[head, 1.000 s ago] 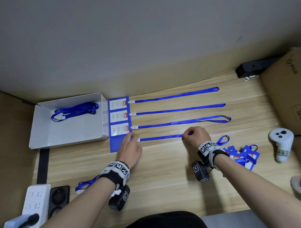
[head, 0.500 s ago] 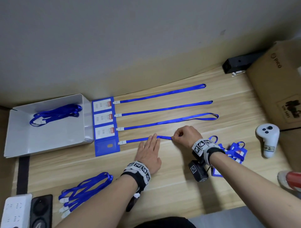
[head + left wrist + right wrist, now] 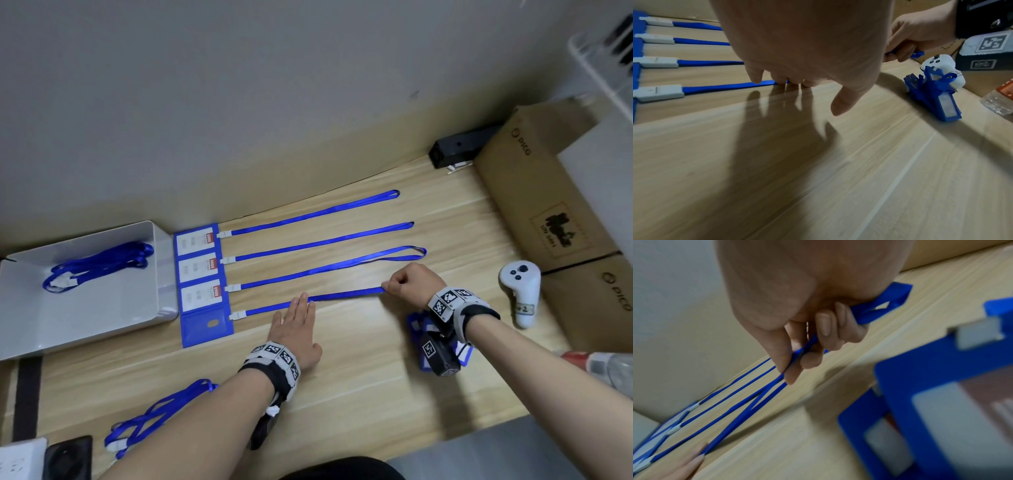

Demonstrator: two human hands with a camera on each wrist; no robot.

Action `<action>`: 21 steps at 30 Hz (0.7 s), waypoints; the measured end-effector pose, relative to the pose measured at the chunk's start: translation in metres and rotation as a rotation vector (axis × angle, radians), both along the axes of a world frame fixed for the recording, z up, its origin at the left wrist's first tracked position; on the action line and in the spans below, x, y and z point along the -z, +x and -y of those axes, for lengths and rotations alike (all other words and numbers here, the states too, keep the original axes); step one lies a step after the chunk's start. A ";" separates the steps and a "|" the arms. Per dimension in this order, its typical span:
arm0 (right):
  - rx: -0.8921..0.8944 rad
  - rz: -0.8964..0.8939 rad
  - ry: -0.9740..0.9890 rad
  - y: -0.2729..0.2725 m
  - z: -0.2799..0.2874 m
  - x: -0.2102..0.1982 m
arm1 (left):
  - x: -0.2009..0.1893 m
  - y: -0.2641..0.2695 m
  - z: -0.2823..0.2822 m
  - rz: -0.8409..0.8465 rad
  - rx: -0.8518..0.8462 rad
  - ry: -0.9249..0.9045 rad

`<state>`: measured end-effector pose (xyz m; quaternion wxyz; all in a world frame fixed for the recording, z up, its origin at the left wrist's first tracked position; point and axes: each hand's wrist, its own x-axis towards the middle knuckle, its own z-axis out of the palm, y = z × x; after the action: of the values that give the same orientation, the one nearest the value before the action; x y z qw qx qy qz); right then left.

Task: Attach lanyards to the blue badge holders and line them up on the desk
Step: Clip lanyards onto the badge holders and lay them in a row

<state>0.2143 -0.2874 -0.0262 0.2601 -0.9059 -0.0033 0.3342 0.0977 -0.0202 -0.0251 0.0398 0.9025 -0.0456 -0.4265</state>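
Observation:
Several blue badge holders [image 3: 198, 266] lie in a column beside the grey tray, each with a blue lanyard stretched to the right. The nearest holder [image 3: 206, 326] has its lanyard [image 3: 342, 296] pulled taut. My left hand [image 3: 297, 320] lies flat, its straight fingertips [image 3: 777, 80] pressing that strap to the desk. My right hand [image 3: 409, 284] pinches the strap's far end between thumb and fingers [image 3: 795, 360], with the loop [image 3: 885, 303] sticking out behind the fist.
A grey tray [image 3: 102, 329] at left holds spare lanyards [image 3: 96, 265]. More lanyards [image 3: 154, 416] lie near the front edge. Loose badge holders [image 3: 937, 95] sit under my right wrist. A white controller [image 3: 520, 291], cardboard boxes [image 3: 548, 192] and a bottle [image 3: 603, 366] crowd the right.
My right hand has drawn the lanyard's end further right, stretching it straight. My left hand slid right from the clip and now presses the strap flat.

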 end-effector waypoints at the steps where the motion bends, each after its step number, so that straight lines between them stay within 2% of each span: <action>1: 0.010 0.011 -0.051 0.001 0.005 -0.001 | 0.000 0.001 0.000 -0.001 0.003 0.001; 5: 0.078 0.079 -0.158 0.000 0.019 0.001 | -0.001 0.003 -0.002 -0.005 0.008 0.002; 14: 0.370 0.067 -0.079 0.002 0.032 0.015 | -0.006 0.007 -0.009 -0.021 -0.012 -0.023; 21: 0.361 0.103 -0.125 0.006 0.032 0.015 | -0.008 0.009 -0.009 -0.039 -0.023 -0.028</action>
<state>0.2200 -0.3198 -0.0414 0.2585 -0.9221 0.1664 0.2349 0.1064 -0.0117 -0.0169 0.0585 0.8938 -0.0403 -0.4428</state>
